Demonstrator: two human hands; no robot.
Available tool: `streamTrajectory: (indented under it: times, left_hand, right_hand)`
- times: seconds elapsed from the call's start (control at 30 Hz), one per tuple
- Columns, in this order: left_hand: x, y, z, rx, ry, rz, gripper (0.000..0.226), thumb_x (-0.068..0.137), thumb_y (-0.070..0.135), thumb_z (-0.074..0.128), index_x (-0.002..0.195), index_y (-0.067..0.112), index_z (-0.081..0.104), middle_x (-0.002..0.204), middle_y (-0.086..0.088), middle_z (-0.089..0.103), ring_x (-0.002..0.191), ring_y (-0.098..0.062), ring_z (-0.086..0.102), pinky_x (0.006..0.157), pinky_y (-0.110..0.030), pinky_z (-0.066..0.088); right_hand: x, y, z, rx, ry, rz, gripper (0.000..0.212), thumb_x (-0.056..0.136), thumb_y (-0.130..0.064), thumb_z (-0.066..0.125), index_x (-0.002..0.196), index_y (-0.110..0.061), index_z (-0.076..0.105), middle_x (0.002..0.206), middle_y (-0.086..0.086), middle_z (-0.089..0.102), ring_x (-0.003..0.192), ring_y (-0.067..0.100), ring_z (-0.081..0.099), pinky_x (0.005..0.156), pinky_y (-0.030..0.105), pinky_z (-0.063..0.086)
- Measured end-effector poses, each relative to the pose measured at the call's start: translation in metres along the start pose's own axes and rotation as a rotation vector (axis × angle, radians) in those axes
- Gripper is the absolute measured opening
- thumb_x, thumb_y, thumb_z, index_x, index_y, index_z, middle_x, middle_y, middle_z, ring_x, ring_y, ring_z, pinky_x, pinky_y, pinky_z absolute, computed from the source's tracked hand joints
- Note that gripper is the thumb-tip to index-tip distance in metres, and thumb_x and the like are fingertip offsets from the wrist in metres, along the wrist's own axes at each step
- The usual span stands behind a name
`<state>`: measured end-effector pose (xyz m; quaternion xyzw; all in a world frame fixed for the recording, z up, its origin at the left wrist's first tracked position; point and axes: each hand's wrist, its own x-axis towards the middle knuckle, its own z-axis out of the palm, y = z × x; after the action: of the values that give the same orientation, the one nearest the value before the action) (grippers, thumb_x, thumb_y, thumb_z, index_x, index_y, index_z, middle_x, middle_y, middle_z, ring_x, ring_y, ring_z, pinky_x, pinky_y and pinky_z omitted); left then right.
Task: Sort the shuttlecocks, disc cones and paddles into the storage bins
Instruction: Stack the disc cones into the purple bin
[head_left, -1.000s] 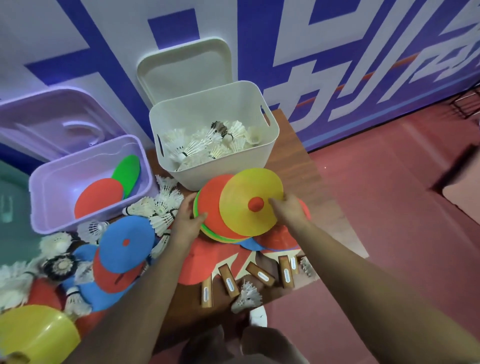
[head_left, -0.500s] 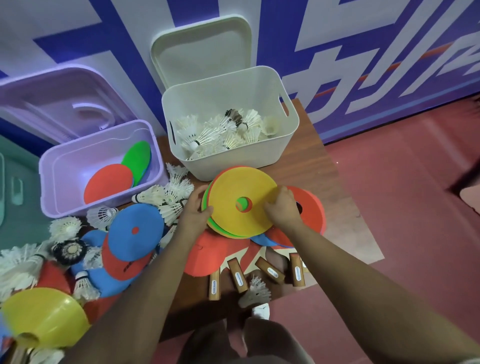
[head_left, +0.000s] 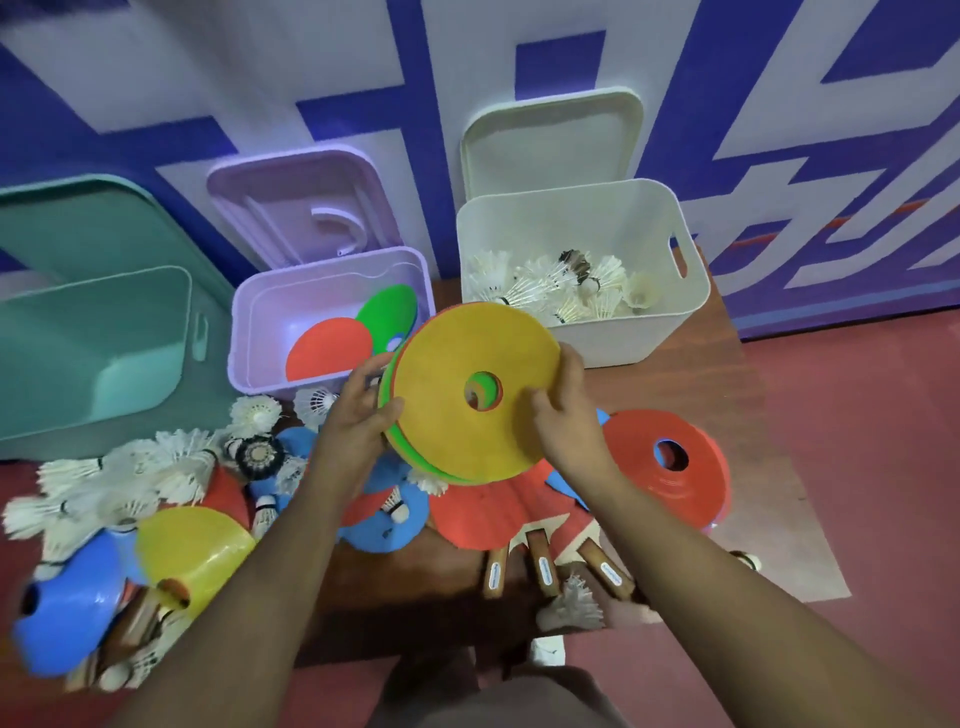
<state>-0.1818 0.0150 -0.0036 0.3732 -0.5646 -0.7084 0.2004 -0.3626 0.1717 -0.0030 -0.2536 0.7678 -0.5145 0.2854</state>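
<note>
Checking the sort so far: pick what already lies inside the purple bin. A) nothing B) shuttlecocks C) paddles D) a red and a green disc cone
D: the purple bin holds a red disc cone and a green disc cone, while the shuttlecocks sit in the white bin and the paddles lie on the table.
</note>
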Motion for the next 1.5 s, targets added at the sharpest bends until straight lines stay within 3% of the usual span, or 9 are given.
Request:
streamTrajectory:
  times: [0.13,0.23,0.33,0.57,0.7,0.97,1.13,1.27,1.5]
  left_hand:
    - [-0.002,0.016,-0.039,0.086,0.043,-0.004,0.054,0.075,0.037,0.069,0.126,0.046,0.054,0.130,-0.002,0.062,0.119,-0.027,0.059,0.095,-0.050,0.049]
    - [0.007,0.017,-0.071,0.094,0.160,0.015,0.053,0.072,0.031,0.067,0.123,0.041,0.056,0.131,-0.002,0.060,0.120,-0.027,0.058,0.099,-0.056,0.046]
    - [0.025,0.017,-0.108,0.127,0.286,0.021,0.050,0.069,0.027,0.062,0.114,0.048,0.063,0.128,0.003,0.063,0.119,-0.025,0.058,0.100,-0.056,0.045]
    - [0.095,0.026,-0.151,0.247,0.355,-0.096,0.052,0.066,0.011,0.048,0.114,0.031,0.050,0.116,0.001,0.059,0.100,-0.025,0.061,0.075,-0.046,0.055]
    - [0.146,0.009,-0.161,0.411,0.316,-0.127,0.048,0.082,-0.003,0.054,0.123,0.020,0.049,0.117,0.003,0.056,0.103,-0.024,0.057,0.084,-0.040,0.052]
    - [0.202,-0.048,-0.168,0.595,0.157,-0.139,0.046,0.078,0.015,0.065,0.123,0.022,0.058,0.117,-0.005,0.067,0.106,-0.028,0.062,0.094,-0.046,0.051]
    - [0.202,-0.029,-0.163,0.830,0.045,-0.131,0.037,0.086,0.018,0.056,0.123,0.015,0.058,0.118,-0.007,0.064,0.108,-0.030,0.059,0.085,-0.033,0.044]
    - [0.173,-0.007,-0.158,0.726,0.157,-0.109,0.038,0.091,0.019,0.054,0.128,0.013,0.053,0.130,-0.004,0.057,0.111,-0.020,0.056,0.088,-0.030,0.041]
    - [0.079,0.005,-0.100,0.543,0.165,0.114,0.015,0.095,0.017,0.054,0.108,0.016,0.060,0.098,0.002,0.064,0.087,-0.009,0.060,0.071,-0.022,0.044]
  right_hand:
    - [0.008,-0.031,0.044,-0.008,-0.099,-0.104,0.046,0.082,-0.009,0.045,0.127,-0.018,0.040,0.113,0.002,0.055,0.096,0.010,0.050,0.075,0.013,0.039]
    - [0.019,-0.051,0.079,-0.023,-0.142,-0.173,0.049,0.082,0.006,0.048,0.129,-0.009,0.044,0.112,0.001,0.052,0.097,0.006,0.048,0.077,0.010,0.038]
    - [0.040,-0.063,0.112,-0.076,-0.186,-0.142,0.048,0.083,0.002,0.049,0.128,-0.009,0.042,0.114,0.007,0.056,0.100,0.017,0.054,0.082,0.026,0.044]
    - [0.104,-0.083,0.174,-0.211,-0.121,-0.016,0.051,0.083,-0.001,0.054,0.131,-0.011,0.039,0.109,0.008,0.058,0.101,0.033,0.058,0.086,0.047,0.049]
    - [0.141,-0.075,0.191,-0.261,-0.040,0.015,0.050,0.084,0.001,0.050,0.131,-0.011,0.040,0.106,0.006,0.058,0.097,0.031,0.056,0.077,0.035,0.044]
    - [0.169,-0.029,0.205,-0.494,-0.114,0.042,0.047,0.069,-0.018,0.036,0.111,-0.007,0.054,0.101,0.007,0.061,0.092,0.028,0.058,0.071,0.028,0.039]
    - [0.156,-0.028,0.208,-0.616,-0.040,-0.022,0.051,0.078,0.003,0.043,0.129,-0.003,0.045,0.123,0.018,0.043,0.106,0.035,0.049,0.091,0.031,0.040]
    - [0.125,-0.039,0.184,-0.556,0.074,-0.100,0.038,0.084,-0.010,0.057,0.122,-0.006,0.054,0.119,0.015,0.047,0.111,0.032,0.049,0.094,0.033,0.040]
    - [0.033,-0.025,0.112,-0.523,0.015,-0.062,0.038,0.088,-0.017,0.057,0.125,-0.009,0.056,0.120,0.007,0.048,0.110,0.022,0.053,0.087,0.019,0.035]
